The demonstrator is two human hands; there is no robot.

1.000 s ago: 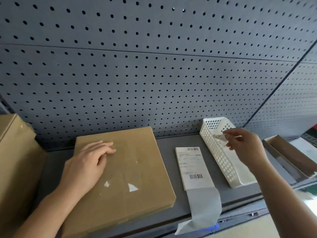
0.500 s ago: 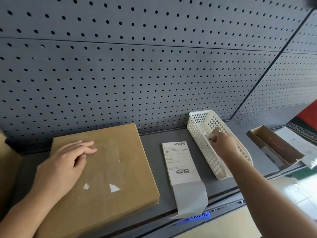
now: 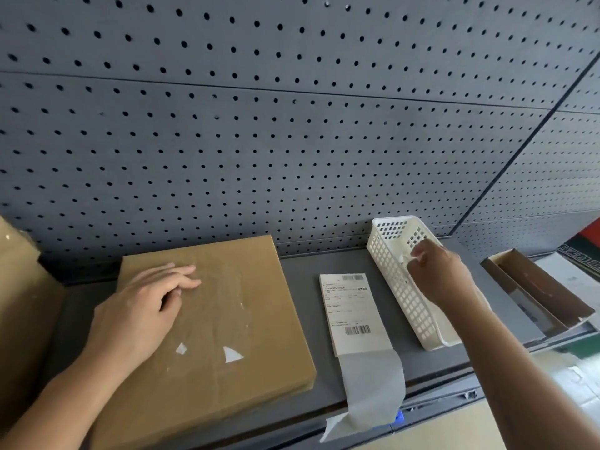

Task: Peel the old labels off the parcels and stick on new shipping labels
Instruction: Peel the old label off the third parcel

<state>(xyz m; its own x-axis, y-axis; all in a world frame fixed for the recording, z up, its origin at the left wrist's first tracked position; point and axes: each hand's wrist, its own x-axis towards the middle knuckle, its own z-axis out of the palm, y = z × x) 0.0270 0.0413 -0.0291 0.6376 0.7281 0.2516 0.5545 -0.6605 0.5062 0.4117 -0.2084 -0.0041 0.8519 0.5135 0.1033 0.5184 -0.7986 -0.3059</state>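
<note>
A flat brown cardboard parcel [image 3: 233, 313] lies on the grey shelf [image 3: 308, 319], with two small white label remnants [image 3: 232, 354] stuck on its top. My left hand [image 3: 146, 306] rests flat on the parcel's left part, fingers straight. A new white shipping label [image 3: 350, 313] with barcodes lies to the right of the parcel; its grey backing strip [image 3: 370, 391] hangs over the shelf's front edge. My right hand [image 3: 438, 274] reaches into a white perforated basket [image 3: 409, 306], its fingertips pinching a small pale label scrap [image 3: 414, 258].
A grey pegboard wall [image 3: 292, 141] rises right behind the shelf. Another cardboard box [image 3: 16, 287] stands at the far left. A shallow open brown box [image 3: 535, 287] lies at the right end of the shelf.
My right hand has moved down from above the basket's rim into the basket with the scrap. The left hand has stayed on the parcel. The view has shifted slightly.
</note>
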